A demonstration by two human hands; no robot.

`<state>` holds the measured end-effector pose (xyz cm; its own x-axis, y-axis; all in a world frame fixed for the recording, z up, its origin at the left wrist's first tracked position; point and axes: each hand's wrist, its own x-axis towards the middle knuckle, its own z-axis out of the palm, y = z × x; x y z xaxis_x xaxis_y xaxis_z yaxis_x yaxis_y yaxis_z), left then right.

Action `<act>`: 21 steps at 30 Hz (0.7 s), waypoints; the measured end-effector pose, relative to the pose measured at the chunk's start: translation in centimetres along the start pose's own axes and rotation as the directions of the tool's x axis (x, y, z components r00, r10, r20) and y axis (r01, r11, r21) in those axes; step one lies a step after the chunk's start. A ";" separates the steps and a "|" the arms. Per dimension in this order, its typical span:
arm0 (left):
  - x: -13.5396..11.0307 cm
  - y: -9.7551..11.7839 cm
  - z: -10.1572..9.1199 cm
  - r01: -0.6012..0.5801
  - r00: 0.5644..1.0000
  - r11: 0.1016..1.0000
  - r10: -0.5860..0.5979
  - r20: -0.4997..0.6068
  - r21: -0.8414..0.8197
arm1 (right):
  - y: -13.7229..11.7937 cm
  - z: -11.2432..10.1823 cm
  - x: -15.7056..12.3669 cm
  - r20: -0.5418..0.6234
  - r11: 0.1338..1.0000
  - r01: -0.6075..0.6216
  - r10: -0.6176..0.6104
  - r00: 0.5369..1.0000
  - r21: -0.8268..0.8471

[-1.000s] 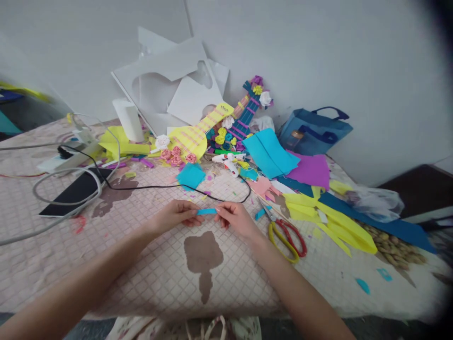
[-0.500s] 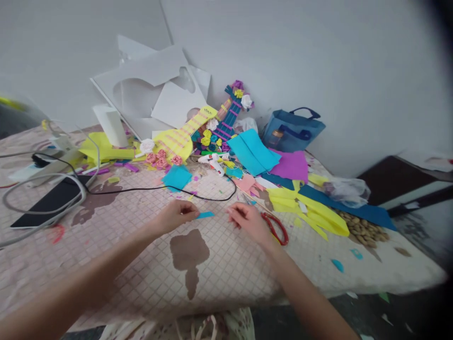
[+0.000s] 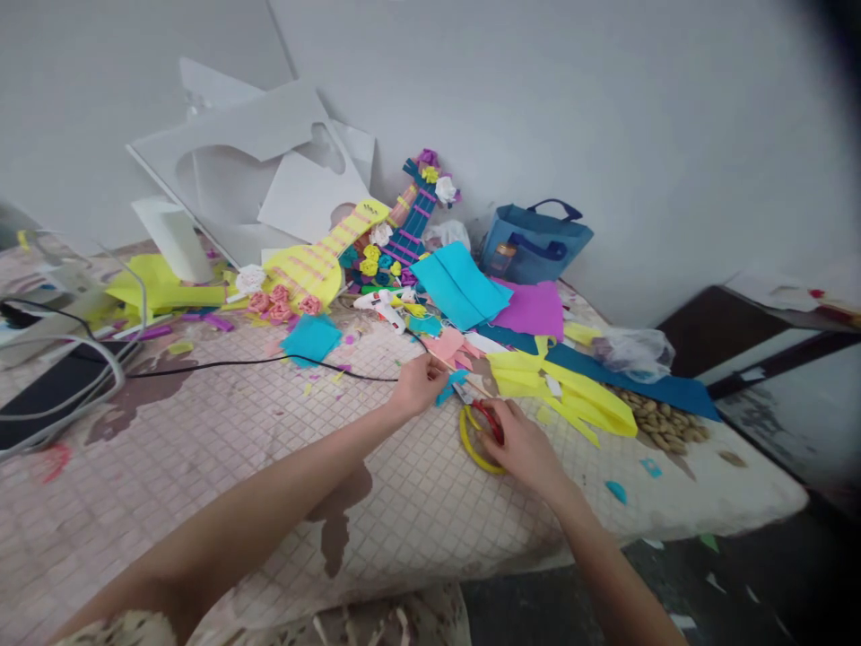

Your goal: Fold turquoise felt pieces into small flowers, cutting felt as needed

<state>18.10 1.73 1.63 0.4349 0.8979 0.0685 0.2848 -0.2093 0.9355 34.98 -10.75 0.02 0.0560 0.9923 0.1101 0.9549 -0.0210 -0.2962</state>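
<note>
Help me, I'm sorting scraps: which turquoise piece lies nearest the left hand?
The small turquoise strip pinched in the left hand; the turquoise square and the big folded sheet lie farther off.

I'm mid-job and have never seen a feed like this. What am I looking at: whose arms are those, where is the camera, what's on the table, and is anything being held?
There is no machine here: these are one person's two bare hands. The single picture comes from a camera worn on the head, looking forward and down, so both arms enter from the bottom edge. The left hand seems to pinch a small blue strip. The right hand lies on the scissors, which have yellow and red handles; whether it grips them is unclear. On the quilted table lie cyan paper sheets, a yellow paper guitar, a glue gun, a black cable and a blue bag.
</note>
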 end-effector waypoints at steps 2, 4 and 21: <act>0.3 -0.9 0.7 -0.007 0.999 0.999 0.009 -0.031 0.039 | 0.0 0.1 0.1 -0.010 1.000 -0.023 0.023 1.000 -0.005; 0.3 -1.6 1.1 -0.019 0.999 0.997 0.022 -0.041 0.074 | 0.0 0.2 0.1 -0.030 1.000 -0.027 0.027 0.999 -0.007; -0.3 -1.5 1.7 -0.002 1.000 0.947 -0.005 0.021 0.322 | 0.8 -1.0 -1.4 -0.373 0.983 -0.054 0.117 0.920 0.175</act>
<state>19.01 1.14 -0.42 0.4511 0.8907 0.0563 0.5439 -0.3244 0.7739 35.98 -12.31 0.52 0.2723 0.8655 0.4205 0.8845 -0.0531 -0.4635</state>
